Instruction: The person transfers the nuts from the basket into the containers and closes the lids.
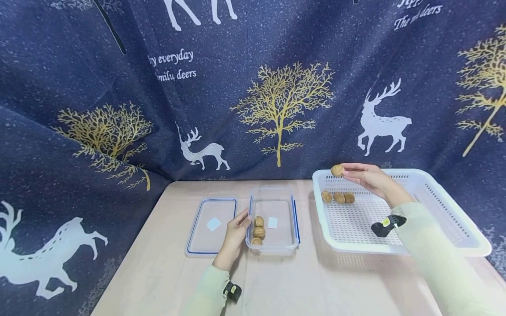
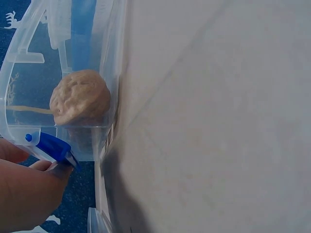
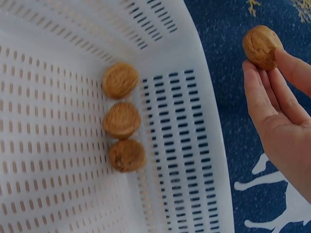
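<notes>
My right hand (image 1: 367,177) pinches a walnut (image 3: 262,47) between thumb and fingertips, held up over the far left rim of a white perforated basket (image 1: 352,226). Inside that basket, three walnuts (image 3: 121,120) lie in a row along one wall. On the left, my left hand (image 1: 236,232) grips the left side of a clear plastic container (image 1: 282,236), its fingers beside a blue latch (image 2: 53,146) in the left wrist view. Three walnuts (image 1: 259,232) sit in a line along the container's left wall. A pale label (image 1: 272,222) shows on its floor.
A clear lid (image 1: 197,237) with a blue seal lies on the table (image 1: 158,272) left of the container. Behind the table hangs a dark blue cloth (image 1: 221,109) printed with deer and trees. Black wrist cameras (image 1: 232,291) are strapped to both wrists.
</notes>
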The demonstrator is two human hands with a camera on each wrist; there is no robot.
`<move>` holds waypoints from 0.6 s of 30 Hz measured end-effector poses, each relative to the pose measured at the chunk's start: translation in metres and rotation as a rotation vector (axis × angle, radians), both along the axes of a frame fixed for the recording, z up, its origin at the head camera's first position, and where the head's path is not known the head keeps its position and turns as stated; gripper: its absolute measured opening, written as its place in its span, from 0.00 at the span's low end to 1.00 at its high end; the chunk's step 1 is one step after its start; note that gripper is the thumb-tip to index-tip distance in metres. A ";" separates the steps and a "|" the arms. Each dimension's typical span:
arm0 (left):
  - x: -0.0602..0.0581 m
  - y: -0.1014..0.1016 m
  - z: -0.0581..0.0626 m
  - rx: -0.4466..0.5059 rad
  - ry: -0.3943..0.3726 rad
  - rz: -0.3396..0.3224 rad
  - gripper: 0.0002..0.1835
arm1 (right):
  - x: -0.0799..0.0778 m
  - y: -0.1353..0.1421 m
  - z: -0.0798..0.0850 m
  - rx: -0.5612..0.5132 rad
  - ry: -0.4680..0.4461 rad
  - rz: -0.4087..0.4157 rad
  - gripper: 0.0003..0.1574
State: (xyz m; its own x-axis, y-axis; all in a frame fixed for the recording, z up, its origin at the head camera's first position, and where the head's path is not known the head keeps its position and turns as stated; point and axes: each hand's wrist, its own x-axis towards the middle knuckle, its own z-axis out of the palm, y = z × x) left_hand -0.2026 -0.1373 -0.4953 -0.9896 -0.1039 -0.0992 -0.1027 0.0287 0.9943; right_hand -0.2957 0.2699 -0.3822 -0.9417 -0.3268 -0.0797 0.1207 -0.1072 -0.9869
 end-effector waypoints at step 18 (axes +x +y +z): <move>0.000 0.000 0.001 0.002 0.008 0.000 0.23 | 0.012 -0.046 0.024 0.020 -0.026 -0.061 0.40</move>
